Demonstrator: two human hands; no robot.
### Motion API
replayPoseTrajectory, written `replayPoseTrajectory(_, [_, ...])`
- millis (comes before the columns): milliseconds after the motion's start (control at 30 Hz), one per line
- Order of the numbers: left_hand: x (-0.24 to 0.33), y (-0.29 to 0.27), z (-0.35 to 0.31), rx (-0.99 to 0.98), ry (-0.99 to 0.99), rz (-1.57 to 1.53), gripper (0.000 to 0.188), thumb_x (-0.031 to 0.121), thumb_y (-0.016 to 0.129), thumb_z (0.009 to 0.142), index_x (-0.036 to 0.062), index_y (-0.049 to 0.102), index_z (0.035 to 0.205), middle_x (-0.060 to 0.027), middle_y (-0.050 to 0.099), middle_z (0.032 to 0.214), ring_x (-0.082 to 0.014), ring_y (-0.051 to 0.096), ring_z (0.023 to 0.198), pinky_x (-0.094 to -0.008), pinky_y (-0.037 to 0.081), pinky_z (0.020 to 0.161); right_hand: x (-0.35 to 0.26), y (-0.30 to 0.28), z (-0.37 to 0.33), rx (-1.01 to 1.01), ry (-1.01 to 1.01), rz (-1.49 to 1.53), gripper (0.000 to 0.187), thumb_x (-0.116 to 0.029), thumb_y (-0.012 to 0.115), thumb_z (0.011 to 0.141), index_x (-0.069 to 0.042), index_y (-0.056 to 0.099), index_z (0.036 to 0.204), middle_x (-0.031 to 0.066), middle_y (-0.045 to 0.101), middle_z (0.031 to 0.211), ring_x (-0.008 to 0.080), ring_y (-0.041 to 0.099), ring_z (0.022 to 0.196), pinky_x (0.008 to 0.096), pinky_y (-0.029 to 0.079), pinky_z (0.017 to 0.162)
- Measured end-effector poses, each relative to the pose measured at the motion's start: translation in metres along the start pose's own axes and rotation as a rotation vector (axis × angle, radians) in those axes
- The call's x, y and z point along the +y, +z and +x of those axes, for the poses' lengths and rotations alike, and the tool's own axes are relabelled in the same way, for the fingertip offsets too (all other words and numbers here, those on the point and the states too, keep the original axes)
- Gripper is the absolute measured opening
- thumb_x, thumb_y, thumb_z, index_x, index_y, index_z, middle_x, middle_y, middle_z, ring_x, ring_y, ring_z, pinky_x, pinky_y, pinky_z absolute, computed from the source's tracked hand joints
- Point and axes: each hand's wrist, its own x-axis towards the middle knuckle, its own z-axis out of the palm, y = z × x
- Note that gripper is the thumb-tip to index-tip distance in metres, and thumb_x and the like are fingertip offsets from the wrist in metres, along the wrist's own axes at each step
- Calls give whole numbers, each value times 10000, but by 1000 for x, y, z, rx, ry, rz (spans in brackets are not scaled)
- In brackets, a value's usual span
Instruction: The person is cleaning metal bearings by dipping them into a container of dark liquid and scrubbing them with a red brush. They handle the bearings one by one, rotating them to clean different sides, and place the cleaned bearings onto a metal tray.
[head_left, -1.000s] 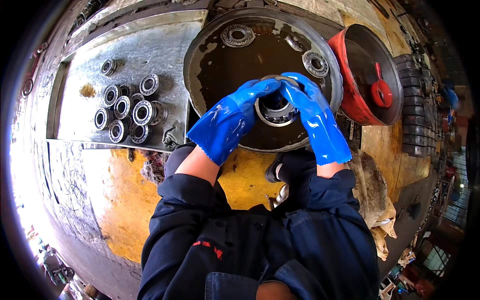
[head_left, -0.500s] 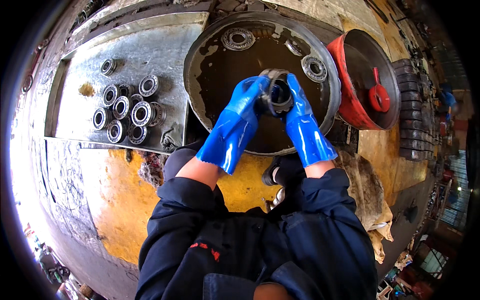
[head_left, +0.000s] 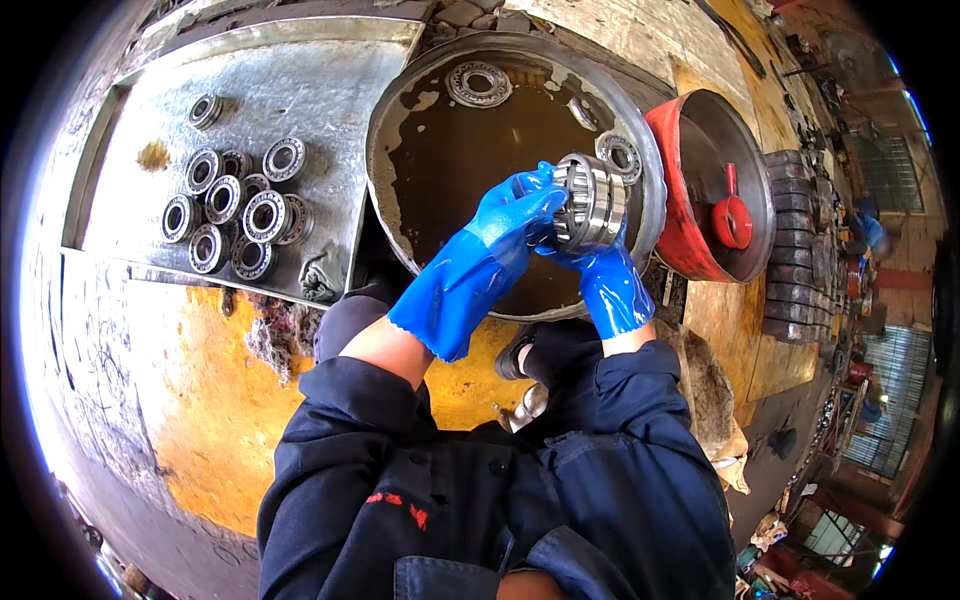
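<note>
A shiny steel roller bearing [head_left: 590, 203], its rows of rollers showing, is held between my two blue-gloved hands above a round metal basin [head_left: 388, 195] of brown liquid. My left hand [head_left: 515, 210] grips the bearing's left side with bent fingers. From below and the right, my right hand [head_left: 605, 268] supports it, the fingers partly hidden behind the bearing. Inside the basin, one bearing [head_left: 479, 84] sits near the far rim and another bearing [head_left: 619, 158] near the right rim. A smaller metal piece [head_left: 583, 113] lies partly sunk between them.
Left of the basin, a metal tray [head_left: 290, 90] carries several bearings [head_left: 222, 200] and a crumpled grey rag [head_left: 321, 275]. At right stands a red tub [head_left: 682, 190] with a red ladle [head_left: 732, 220] inside. Dark ribbed blocks [head_left: 790, 245] are stacked beyond it.
The bearing has turned from showing its open bore to showing its roller side, and moved slightly right and nearer. My right hand has shifted from its right side to underneath. The view has swung slightly.
</note>
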Motion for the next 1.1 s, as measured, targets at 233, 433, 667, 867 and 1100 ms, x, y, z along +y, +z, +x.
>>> replayPoseTrajectory(233, [3, 8, 2, -49, 38, 58, 472, 190, 849, 824, 15, 608, 1192, -124, 688, 1125, -223, 677, 1035, -400, 547, 935, 9, 5, -8, -4, 276, 865, 648, -525, 699, 804, -187, 577, 1344, 45, 632, 1321, 233, 586, 1224, 406, 449, 1090])
replayPoseTrajectory(433, [8, -2, -4, -44, 171, 201, 461, 223, 801, 869, -18, 613, 1215, -145, 690, 1129, -215, 673, 1030, -386, 540, 932, 3, 30, -2, -34, 305, 1420, 651, -523, 708, 808, -183, 574, 1347, 55, 625, 1330, 238, 585, 1218, 406, 457, 1077])
replayPoseTrajectory(667, [20, 9, -14, -8, 140, 397, 525, 271, 692, 954, -50, 556, 1346, -160, 681, 1178, -239, 671, 1057, -378, 554, 935, 9, 28, -8, -4, 399, 1528, 640, -516, 712, 817, -176, 577, 1342, 63, 626, 1328, 240, 590, 1205, 405, 466, 1063])
replayPoseTrajectory(867, [12, 12, -8, -92, 3, 408, 599, 363, 653, 988, -62, 520, 1388, -168, 640, 1296, -238, 654, 1141, -372, 517, 1012, 6, -3, -14, 82, 614, 1418, 614, -503, 707, 829, -168, 588, 1329, 67, 635, 1313, 238, 599, 1189, 404, 473, 1053])
replayPoseTrajectory(1100, [5, -9, -10, 83, -25, 354, 516, 358, 698, 967, -32, 595, 1288, -159, 692, 1185, -238, 691, 1063, -390, 558, 971, 5, -6, -11, 102, 700, 1353, 583, -488, 702, 845, -157, 602, 1314, 71, 646, 1296, 236, 610, 1169, 403, 481, 1041])
